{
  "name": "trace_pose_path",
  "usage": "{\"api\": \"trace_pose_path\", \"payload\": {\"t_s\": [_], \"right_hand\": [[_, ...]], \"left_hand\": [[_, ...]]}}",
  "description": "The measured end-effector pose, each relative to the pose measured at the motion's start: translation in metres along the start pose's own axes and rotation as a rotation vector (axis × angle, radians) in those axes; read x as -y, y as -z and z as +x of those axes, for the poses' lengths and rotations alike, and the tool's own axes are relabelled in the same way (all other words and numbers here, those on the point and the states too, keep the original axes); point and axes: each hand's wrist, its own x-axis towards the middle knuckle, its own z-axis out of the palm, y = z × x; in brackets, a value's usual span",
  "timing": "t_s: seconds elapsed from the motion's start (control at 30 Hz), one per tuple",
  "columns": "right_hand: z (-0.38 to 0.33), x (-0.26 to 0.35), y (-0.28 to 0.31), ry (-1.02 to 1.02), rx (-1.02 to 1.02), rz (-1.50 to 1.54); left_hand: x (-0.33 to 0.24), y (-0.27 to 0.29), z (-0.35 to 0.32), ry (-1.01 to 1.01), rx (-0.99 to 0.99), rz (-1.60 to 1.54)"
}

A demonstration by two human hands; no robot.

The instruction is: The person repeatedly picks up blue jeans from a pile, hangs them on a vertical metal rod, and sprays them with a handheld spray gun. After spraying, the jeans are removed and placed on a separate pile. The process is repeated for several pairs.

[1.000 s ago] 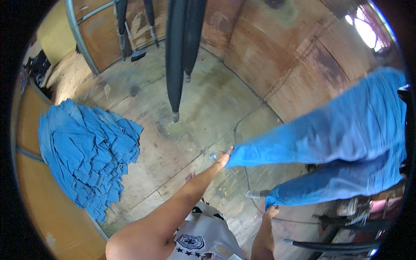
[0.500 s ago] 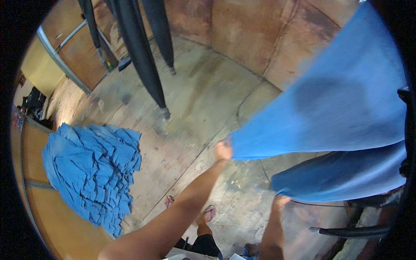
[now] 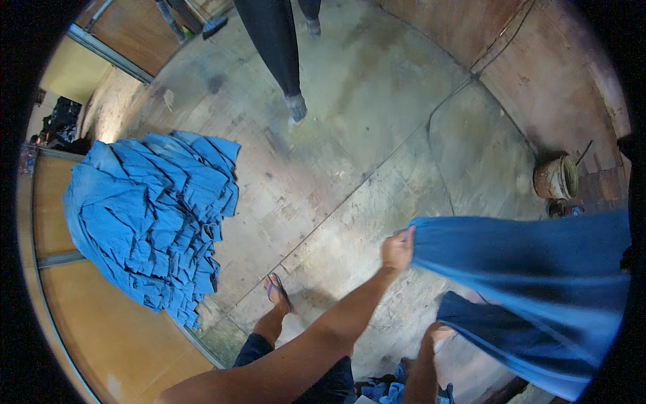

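Blue cloth swung lower, still stretched between both hands.

Against half a second earlier, the wide blue cotton cloth [image 3: 531, 283] had dropped to the right, clear of the stack of folded blue cloths [image 3: 148, 222]. The left hand [image 3: 397, 249] pinched its upper corner shut; the right hand [image 3: 441, 331] gripped the lower edge, fingers hidden.

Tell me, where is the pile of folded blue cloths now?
In the head view, the pile of blue cloths lies on the person's left, on a wooden table, left of the sandalled foot.
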Motion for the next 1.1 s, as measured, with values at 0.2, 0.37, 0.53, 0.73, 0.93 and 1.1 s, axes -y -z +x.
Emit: {"api": "trace_pose_path", "payload": {"t_s": [0.2, 0.37, 0.53, 0.73, 0.93, 1.1], "right_hand": [[-0.212, 0.068, -0.085, -0.102, 0.884, 0.080], [-0.353, 0.135, -0.067, 0.027, 1.606, 0.191], [-0.376, 0.164, 0.033, -0.120, 1.957, 0.232], [-0.264, 0.170, -0.032, -0.772, 0.783, 0.482], [-0.387, 0.216, -0.113, 0.484, 1.573, 0.101], [-0.345, 0.172, -0.020, 0.853, 2.184, -0.344]], "left_hand": [[0.254, 0.090, -0.005, -0.055, 0.068, 0.466], [0.436, 0.238, -0.021, 0.329, 0.393, 0.674], [0.455, 0.484, -0.137, 1.188, 0.261, 1.196], [0.367, 0.478, -0.061, 0.677, -0.032, 0.805], [0.373, 0.346, -0.004, 0.485, 0.210, 0.824], [0.416, 0.338, -0.119, 0.984, 0.036, 0.588]]}}
